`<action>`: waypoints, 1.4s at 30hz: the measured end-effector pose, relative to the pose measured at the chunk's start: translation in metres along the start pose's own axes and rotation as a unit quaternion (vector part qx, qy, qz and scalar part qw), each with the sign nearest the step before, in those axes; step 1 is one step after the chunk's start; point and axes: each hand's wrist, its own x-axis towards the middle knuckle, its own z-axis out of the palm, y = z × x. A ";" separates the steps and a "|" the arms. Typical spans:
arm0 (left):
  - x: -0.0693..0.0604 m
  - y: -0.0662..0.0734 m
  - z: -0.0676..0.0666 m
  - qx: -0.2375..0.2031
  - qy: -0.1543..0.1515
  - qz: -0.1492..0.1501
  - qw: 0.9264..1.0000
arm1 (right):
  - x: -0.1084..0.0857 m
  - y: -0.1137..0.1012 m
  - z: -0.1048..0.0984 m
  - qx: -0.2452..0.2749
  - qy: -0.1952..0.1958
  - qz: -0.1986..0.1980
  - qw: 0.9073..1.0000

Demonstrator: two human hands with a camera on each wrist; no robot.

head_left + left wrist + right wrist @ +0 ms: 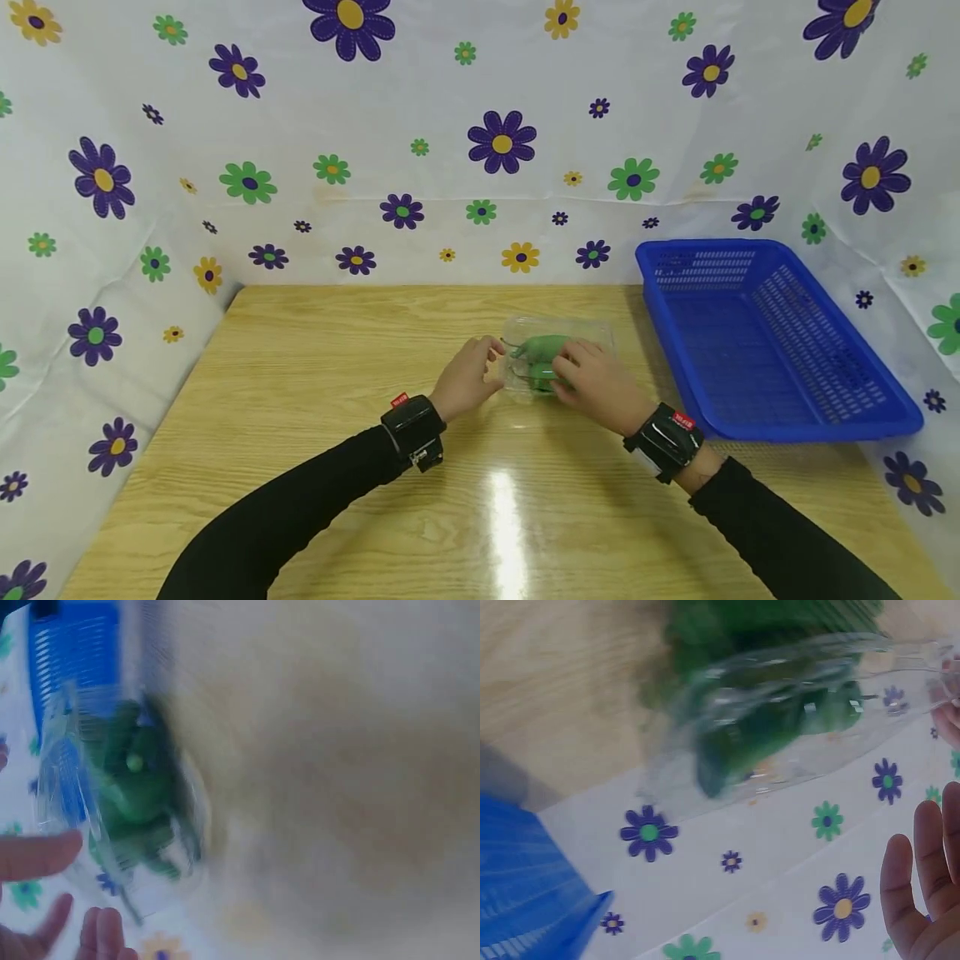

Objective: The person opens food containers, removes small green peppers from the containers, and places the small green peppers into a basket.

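A clear plastic package (pixel 596 329) with green, pepper-like items (pixel 545 348) inside lies on the wooden table, between the two hands. At its left end is the left hand (pixel 467 379), fingers spread and bent loosely; in the left wrist view its fingers stand apart beside the clear plastic (pixel 64 780). The right hand (pixel 597 385) is over the package's lower right part, its fingers bent downward; whether they touch it cannot be told. In the right wrist view the green items (pixel 772 727) are blurred behind the plastic, and the right fingers (pixel 900 877) are relaxed and apart from it.
A blue perforated basket (pixel 817 429) stands at the right of the wooden table (pixel 315 375), close to the package. Behind and at the sides hangs a white cloth (pixel 420 100) with purple, green and yellow flowers.
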 end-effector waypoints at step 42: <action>-0.006 0.031 -0.054 0.378 0.063 0.229 0.895 | -0.016 0.028 0.041 0.315 -0.143 0.286 0.894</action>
